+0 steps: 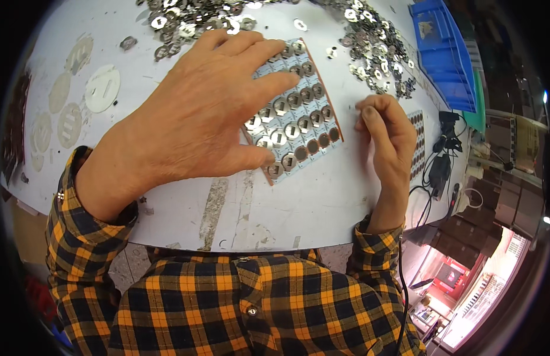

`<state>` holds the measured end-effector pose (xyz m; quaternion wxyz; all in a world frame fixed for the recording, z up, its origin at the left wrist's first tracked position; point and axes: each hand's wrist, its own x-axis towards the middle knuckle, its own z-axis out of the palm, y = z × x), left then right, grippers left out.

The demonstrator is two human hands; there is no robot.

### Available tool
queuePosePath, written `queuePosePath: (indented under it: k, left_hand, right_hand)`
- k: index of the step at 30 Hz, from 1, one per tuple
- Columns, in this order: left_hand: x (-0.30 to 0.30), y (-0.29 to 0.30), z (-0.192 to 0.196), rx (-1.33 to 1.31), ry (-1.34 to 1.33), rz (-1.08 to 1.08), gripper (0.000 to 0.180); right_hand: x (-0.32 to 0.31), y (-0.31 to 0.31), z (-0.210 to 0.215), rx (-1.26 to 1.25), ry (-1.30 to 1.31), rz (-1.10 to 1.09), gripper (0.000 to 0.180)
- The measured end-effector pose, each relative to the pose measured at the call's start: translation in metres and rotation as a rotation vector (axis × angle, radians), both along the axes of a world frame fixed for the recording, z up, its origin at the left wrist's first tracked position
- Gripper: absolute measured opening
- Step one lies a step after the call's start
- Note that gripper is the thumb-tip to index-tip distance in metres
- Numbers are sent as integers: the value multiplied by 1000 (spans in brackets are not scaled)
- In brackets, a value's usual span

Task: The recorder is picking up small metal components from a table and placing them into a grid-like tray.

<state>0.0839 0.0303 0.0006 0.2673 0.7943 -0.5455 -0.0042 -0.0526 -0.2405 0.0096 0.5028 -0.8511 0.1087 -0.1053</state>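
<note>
A light-blue panel (315, 132) with orange-brown edges lies at a slant on the white table. Rows of round silver metal pieces (291, 130) with slots sit on it. Toward the near right corner of its front row, several round dark spots (324, 140) show with no silver piece on them. My left hand (186, 113) is spread over the panel's left part, fingers apart, thumb and fingertips at the pieces, hiding some of them. Just right of the panel, my right hand (389, 133) is closed, thumb against bent fingers; anything between them is too small to make out.
Loose silver pieces form one pile (192, 21) at the far left and another (378, 50) at the far right. A blue bin (441, 53) stands beyond it. Another dotted panel (417, 142) and black cables (438, 172) lie at right. Pale discs (102, 89) lie at left.
</note>
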Motion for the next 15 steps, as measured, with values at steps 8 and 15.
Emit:
queuePosePath:
  k: [8,15]
  left_hand:
    - [-1,3,-3,-27,-20,6,86]
    - [-5,1,12,-10,-12,4,85]
  right_hand:
    - [-11,50,26,140,311,246,4]
    - [-11,53,16,-158,112,233,4]
